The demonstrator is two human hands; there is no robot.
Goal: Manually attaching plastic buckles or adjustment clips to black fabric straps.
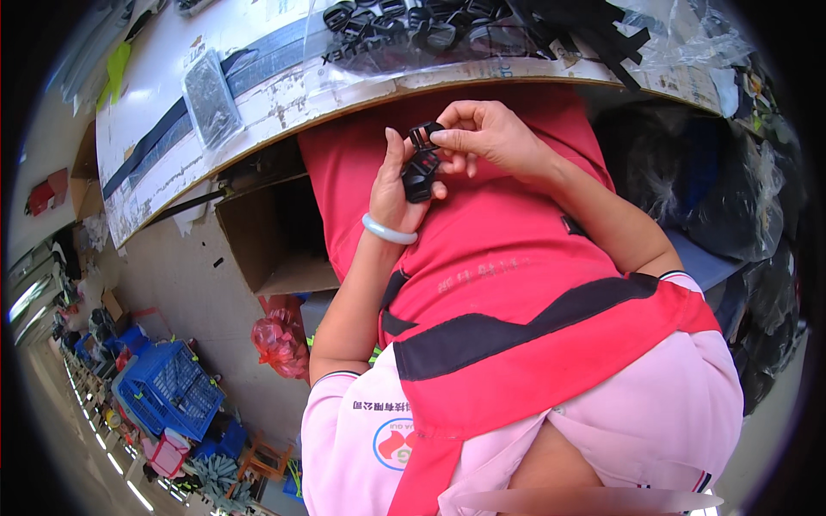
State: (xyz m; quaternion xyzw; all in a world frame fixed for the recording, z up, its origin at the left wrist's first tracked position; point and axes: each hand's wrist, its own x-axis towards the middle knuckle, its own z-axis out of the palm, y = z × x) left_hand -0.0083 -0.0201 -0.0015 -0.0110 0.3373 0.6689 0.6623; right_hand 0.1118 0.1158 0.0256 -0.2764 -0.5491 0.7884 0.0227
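Both hands meet above my red apron (pixel 516 224), just in front of the table edge. My left hand (pixel 394 185), with a pale bangle at the wrist, is curled around several small black plastic buckles (pixel 418 179) lying against its palm and fingers. Between the thumb and forefinger of my right hand (pixel 495 138) is another black buckle piece (pixel 425 134), pinched at the top of the cluster. It touches or nearly touches the buckles below; whether they are joined I cannot tell. A little red shows among the black parts.
On the worn white table (pixel 284 103) are a clear bag of black buckles (pixel 422 30), black straps (pixel 576 34) and a clear plastic packet (pixel 211 99). Under it stands an open cardboard box (pixel 275 232). Blue crates (pixel 172 387) sit at left, dark plastic bags (pixel 731 198) at right.
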